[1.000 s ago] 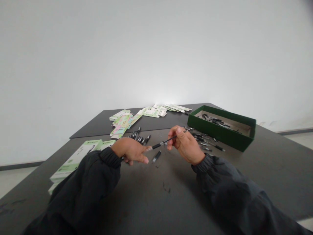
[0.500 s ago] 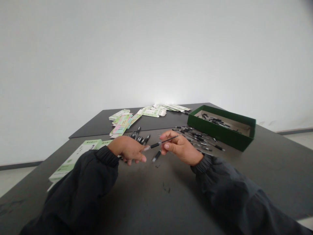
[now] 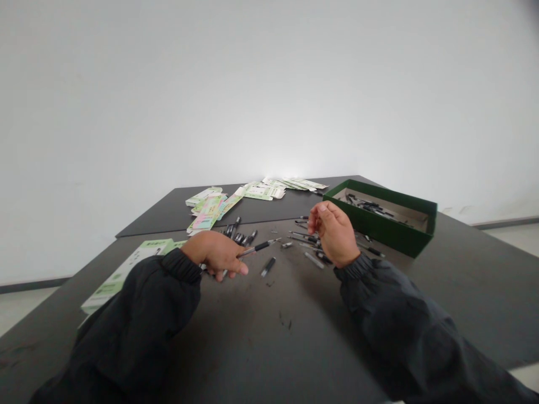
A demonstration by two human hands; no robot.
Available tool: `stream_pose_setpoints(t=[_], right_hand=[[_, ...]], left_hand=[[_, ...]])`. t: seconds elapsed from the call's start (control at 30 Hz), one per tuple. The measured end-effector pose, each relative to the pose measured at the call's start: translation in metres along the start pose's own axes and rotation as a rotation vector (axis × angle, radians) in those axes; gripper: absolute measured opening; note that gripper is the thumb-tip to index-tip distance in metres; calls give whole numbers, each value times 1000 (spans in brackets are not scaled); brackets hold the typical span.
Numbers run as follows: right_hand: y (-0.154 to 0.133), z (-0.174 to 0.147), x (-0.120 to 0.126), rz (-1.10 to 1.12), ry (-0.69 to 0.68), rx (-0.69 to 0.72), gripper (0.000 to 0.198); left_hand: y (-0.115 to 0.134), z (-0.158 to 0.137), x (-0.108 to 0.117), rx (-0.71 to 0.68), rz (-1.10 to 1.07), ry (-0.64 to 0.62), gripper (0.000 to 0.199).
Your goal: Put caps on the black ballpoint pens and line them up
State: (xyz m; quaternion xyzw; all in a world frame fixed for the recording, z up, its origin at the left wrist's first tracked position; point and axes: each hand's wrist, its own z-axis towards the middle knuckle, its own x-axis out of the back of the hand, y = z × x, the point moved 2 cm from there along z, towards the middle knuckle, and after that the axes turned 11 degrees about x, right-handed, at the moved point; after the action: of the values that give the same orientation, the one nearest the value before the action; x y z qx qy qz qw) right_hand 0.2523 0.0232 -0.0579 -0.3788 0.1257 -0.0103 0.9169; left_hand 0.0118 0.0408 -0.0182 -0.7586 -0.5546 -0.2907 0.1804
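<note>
A pen with a black grip (image 3: 261,246) is lying slantwise in the left hand (image 3: 219,255), its tip pointing toward the worktop's right side and tilting slightly up. The left hand is pinching the pen's rear part between thumb and fingers, above the left-middle of the worktop (image 3: 261,342). Just beside it, nearer the front edge, a black pen cap (image 3: 268,266) is lying alone. The right hand (image 3: 334,233) is hovering well apart from the pen, over a scatter of pen parts (image 3: 304,238); its fingers are curling inward, and whether they are pinching anything cannot be told. A clear barrel (image 3: 314,260) is resting below this hand, and a small clear piece (image 3: 287,245) is lying between the two hands.

Just beyond the left hand, a cluster of black-capped pens (image 3: 240,233) is lying near the seam that is crossing the worktop. By the right edge, a green box (image 3: 374,229) is standing open, holding more pen pieces (image 3: 368,205). Toward the left edge, white-and-green cartons (image 3: 126,275) are lying partly behind the left sleeve (image 3: 143,314). Flattened cartons (image 3: 210,212) are spreading beyond the seam toward the far edge, before a pale wall (image 3: 269,84).
</note>
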Motion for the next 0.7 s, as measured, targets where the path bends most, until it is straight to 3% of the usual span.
stream_pose_setpoints(t=[0.13,0.3,0.47,0.7], right_hand=[[6,14,25,-446,-60,68,22],[18,18,40,-924,-335,65,17],[27,15,39,-1061,-546,-39,16],[29,20,49,-1123,-559,-68,19]], left_hand=[[-3,3,0,19,8,6,31],[-2,5,0,25,1,23,34],[-3,5,2,38,40,28,36],[-4,4,7,22,120,77,44]])
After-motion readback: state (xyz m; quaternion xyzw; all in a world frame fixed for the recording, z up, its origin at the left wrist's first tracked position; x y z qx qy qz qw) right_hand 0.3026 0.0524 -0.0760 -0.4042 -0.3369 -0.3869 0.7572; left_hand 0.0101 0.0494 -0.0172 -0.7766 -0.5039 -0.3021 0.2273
